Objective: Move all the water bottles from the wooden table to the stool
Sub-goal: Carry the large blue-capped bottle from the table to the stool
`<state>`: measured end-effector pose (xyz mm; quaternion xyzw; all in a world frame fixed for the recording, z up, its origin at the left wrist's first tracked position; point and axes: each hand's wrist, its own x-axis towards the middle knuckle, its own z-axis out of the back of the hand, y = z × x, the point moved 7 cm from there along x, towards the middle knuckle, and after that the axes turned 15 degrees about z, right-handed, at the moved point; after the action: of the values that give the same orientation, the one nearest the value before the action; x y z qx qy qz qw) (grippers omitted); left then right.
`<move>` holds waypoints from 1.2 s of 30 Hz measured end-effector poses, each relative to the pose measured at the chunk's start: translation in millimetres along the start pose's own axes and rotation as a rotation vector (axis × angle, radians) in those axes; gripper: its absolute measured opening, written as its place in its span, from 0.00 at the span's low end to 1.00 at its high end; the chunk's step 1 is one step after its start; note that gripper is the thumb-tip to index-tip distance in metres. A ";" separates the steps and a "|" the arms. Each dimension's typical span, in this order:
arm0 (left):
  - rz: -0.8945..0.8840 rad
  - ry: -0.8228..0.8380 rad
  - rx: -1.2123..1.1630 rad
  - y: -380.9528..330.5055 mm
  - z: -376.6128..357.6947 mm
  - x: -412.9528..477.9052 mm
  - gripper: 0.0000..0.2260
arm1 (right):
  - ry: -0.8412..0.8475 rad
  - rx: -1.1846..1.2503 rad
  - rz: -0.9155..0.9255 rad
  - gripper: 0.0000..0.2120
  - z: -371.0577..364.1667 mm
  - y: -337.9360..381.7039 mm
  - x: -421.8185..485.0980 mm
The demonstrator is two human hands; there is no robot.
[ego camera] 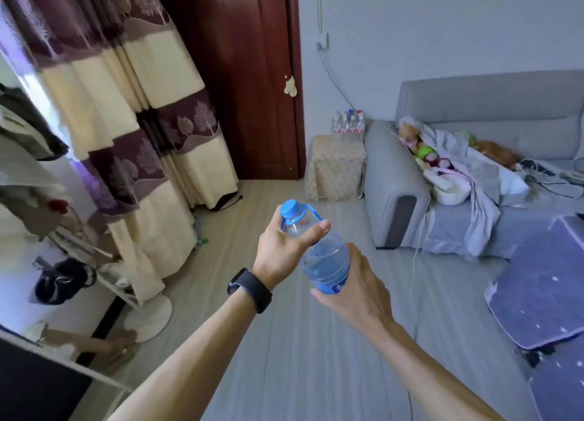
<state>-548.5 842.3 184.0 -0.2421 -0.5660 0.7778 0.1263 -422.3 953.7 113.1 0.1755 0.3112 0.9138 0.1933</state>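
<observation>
At the far left hangs a striped curtain [126, 104], with a dark red door [246, 72] beside it; neither plays a part in the job. In the middle of the view the person carries one water bottle [325, 256] out in front, above the floor [284, 357] and well apart from any furniture. The left hand [281, 250], a black wristband [251, 289] on its wrist, grips the neck just under the blue cap [290, 208], thumb across the shoulder. The right hand [354, 287] is curled round the lower body at the label. The bottle leans with its cap up and to the left, and the two-handed grip probably steadies a large, heavy, smooth bottle during the walk.

Further right, against the wall, stands what appears to be the stool [335, 167], draped in a patterned cloth, touching the arm of a grey sofa [395, 183]. A cluster of bottles [347, 125] stands upright on its top, so part of the task looks done. Little free space seems left there, so this bottle will likely need careful placing at the edge. The wooden table is not in view.
</observation>
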 end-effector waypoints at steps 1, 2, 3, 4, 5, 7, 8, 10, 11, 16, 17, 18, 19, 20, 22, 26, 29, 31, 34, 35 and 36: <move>-0.012 0.002 0.011 -4.8 -1.9 18.5 0.21 | 0.007 0.003 -0.004 0.37 -2.7 -5.7 18.5; -0.022 0.002 0.024 -9.5 -2.8 38.4 0.20 | 0.011 0.004 -0.008 0.37 -5.6 -11.5 37.8; -0.028 0.000 0.040 -13.3 -3.1 59.8 0.19 | 0.013 0.000 -0.012 0.37 -9.6 -17.2 57.7; -0.029 0.002 0.052 -16.6 -3.1 81.0 0.19 | 0.014 -0.006 -0.016 0.37 -13.8 -21.6 77.0; -0.030 0.008 0.060 -19.5 -3.0 103.6 0.19 | 0.006 -0.008 -0.019 0.37 -18.3 -25.8 97.0; -0.041 0.028 0.070 -26.7 -3.9 148.4 0.19 | -0.009 -0.015 -0.027 0.38 -26.2 -34.0 137.1; -0.039 0.044 0.081 -30.1 -5.4 170.4 0.18 | -0.001 -0.026 -0.038 0.38 -29.5 -38.9 156.5; -0.037 0.067 0.095 -42.2 -8.8 213.1 0.18 | -0.001 -0.046 -0.054 0.39 -31.1 -49.0 195.6; -0.041 0.072 0.107 -50.2 -10.2 234.1 0.18 | -0.016 -0.051 -0.057 0.40 -30.7 -53.6 215.8; -0.069 0.131 0.140 -85.9 -28.7 336.0 0.19 | -0.062 -0.077 -0.078 0.44 -25.7 -77.0 310.2; -0.068 0.145 0.152 -91.3 -35.4 354.2 0.19 | -0.067 -0.082 -0.086 0.44 -24.1 -85.0 325.6; -0.068 0.154 0.159 -97.0 -42.4 373.3 0.20 | -0.074 -0.085 -0.094 0.44 -22.5 -94.5 341.8; -0.068 0.166 0.161 -103.4 -50.5 391.8 0.20 | -0.082 -0.083 -0.101 0.44 -20.1 -104.1 358.6; -0.067 0.178 0.161 -109.9 -59.6 411.1 0.20 | -0.089 -0.075 -0.107 0.43 -18.0 -114.0 376.5; -0.060 0.200 0.158 -119.6 -79.4 451.0 0.20 | -0.087 -0.061 -0.118 0.42 -15.5 -136.1 414.4; -0.027 0.186 0.158 -132.6 -115.4 531.0 0.20 | -0.042 -0.055 -0.122 0.40 -12.6 -184.1 487.6; 0.000 0.164 0.162 -145.9 -138.7 592.5 0.20 | -0.003 -0.033 -0.120 0.41 -3.4 -218.1 548.1; 0.011 0.148 0.170 -158.5 -150.2 633.0 0.21 | 0.008 -0.025 -0.110 0.43 1.8 -235.2 589.4; 0.010 0.113 0.155 -178.3 -157.8 690.6 0.23 | 0.024 -0.005 -0.068 0.45 6.2 -253.9 653.2; 0.013 0.106 0.153 -183.7 -158.5 707.9 0.23 | 0.033 0.003 -0.059 0.45 5.6 -259.0 672.6; 0.018 0.097 0.151 -187.7 -158.0 725.6 0.23 | 0.043 0.010 -0.054 0.45 3.7 -264.0 692.0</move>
<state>-1098.3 1374.6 152.9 -0.2743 -0.4969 0.8068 0.1643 -954.0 1468.7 86.4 0.1482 0.3247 0.9102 0.2100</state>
